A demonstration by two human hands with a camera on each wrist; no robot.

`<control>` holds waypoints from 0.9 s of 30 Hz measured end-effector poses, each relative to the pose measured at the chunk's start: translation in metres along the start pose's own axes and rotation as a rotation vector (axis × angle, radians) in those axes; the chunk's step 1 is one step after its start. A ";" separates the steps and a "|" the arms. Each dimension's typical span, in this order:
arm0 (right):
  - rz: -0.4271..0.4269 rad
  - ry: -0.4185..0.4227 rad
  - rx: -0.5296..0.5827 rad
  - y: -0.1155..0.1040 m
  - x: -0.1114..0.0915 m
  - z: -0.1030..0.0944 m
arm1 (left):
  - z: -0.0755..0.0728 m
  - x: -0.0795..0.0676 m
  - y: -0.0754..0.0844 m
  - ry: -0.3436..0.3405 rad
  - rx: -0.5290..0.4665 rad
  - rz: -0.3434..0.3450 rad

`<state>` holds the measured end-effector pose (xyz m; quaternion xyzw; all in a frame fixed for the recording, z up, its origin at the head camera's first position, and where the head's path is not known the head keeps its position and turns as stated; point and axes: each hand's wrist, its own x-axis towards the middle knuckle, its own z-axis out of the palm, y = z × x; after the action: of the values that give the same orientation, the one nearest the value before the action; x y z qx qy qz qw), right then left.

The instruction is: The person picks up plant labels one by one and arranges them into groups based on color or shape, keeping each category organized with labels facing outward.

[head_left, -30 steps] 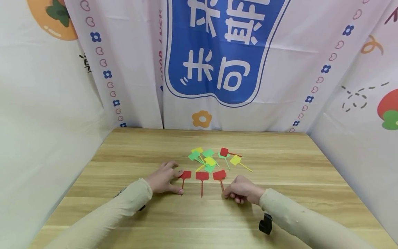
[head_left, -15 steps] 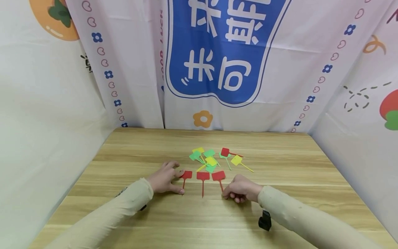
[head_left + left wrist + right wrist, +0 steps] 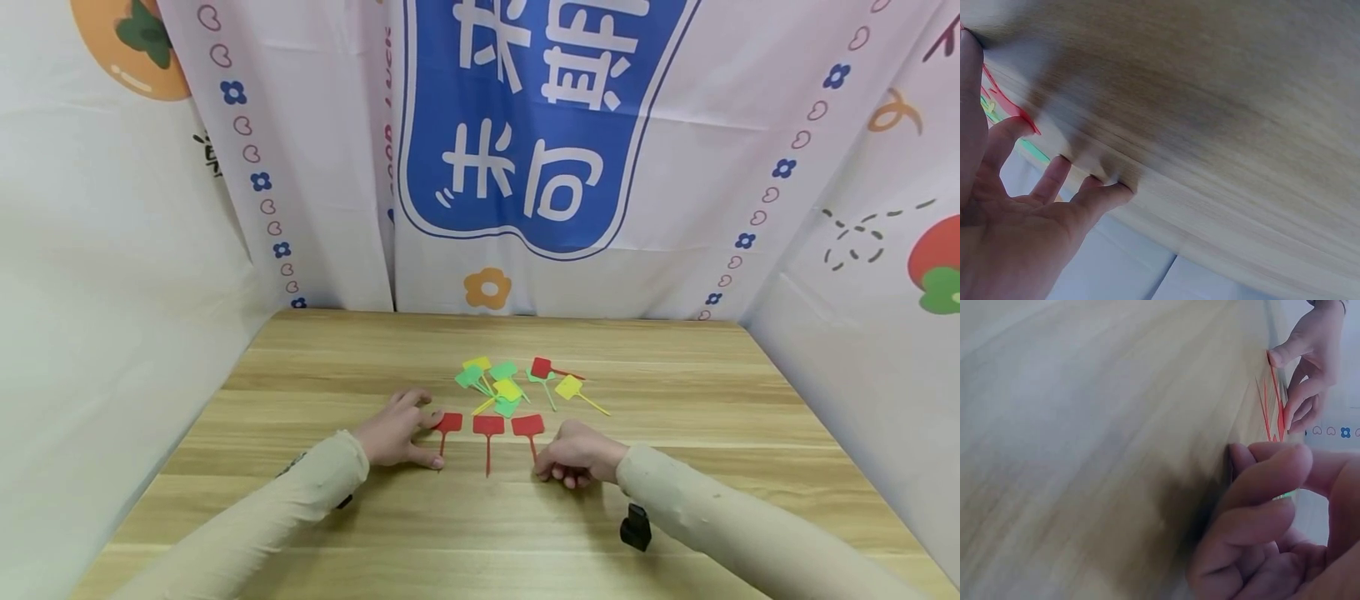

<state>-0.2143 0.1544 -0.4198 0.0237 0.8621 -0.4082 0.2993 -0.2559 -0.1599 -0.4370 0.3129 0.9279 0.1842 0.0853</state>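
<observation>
Three red T-shaped plant labels lie in a row on the table, heads away from me and stems toward me. My left hand (image 3: pixel 393 429) rests spread at the left red plant label (image 3: pixel 452 422), a finger on its head and the thumb by its stem tip. The middle red plant label (image 3: pixel 488 426) lies straight and untouched. At the right red plant label (image 3: pixel 528 425), slightly tilted, my right hand (image 3: pixel 579 455) pinches the stem's lower end, with its other fingers curled. In the right wrist view those curled fingers (image 3: pixel 1254 519) hide the pinched stem.
Behind the row lies a loose cluster of green plant labels (image 3: pixel 503 371) and yellow plant labels (image 3: pixel 507 389), partly overlapping. Another red plant label (image 3: pixel 542 367) and a yellow one (image 3: pixel 568 387) lie at its right. Printed cloth (image 3: pixel 330 208) surrounds the wooden table (image 3: pixel 450 533) on three sides.
The right hand has shifted slightly left with the stem, and the right red plant label stands straighter than before. The left hand keeps its place.
</observation>
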 end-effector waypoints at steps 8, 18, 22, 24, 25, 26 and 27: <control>-0.005 -0.039 -0.038 -0.003 0.000 -0.002 | 0.000 0.000 -0.001 -0.003 -0.005 0.004; -0.008 -0.063 -0.043 -0.005 0.000 -0.003 | 0.001 0.001 -0.001 -0.009 -0.007 -0.005; -0.012 -0.072 -0.037 -0.005 0.001 -0.002 | 0.000 0.001 0.000 -0.013 -0.005 -0.011; -0.014 -0.078 -0.035 -0.005 0.002 -0.002 | 0.000 0.000 0.000 -0.016 -0.006 -0.011; -0.014 -0.081 -0.035 -0.005 0.002 -0.001 | -0.001 0.000 0.001 -0.016 -0.008 -0.009; -0.015 -0.082 -0.034 -0.005 0.002 -0.001 | -0.001 0.000 0.002 -0.015 -0.010 -0.008; -0.014 -0.083 -0.035 -0.005 0.003 -0.001 | -0.002 -0.001 0.002 -0.015 -0.012 -0.007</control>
<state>-0.2185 0.1517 -0.4173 -0.0046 0.8561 -0.3958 0.3323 -0.2548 -0.1592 -0.4344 0.3106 0.9272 0.1869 0.0948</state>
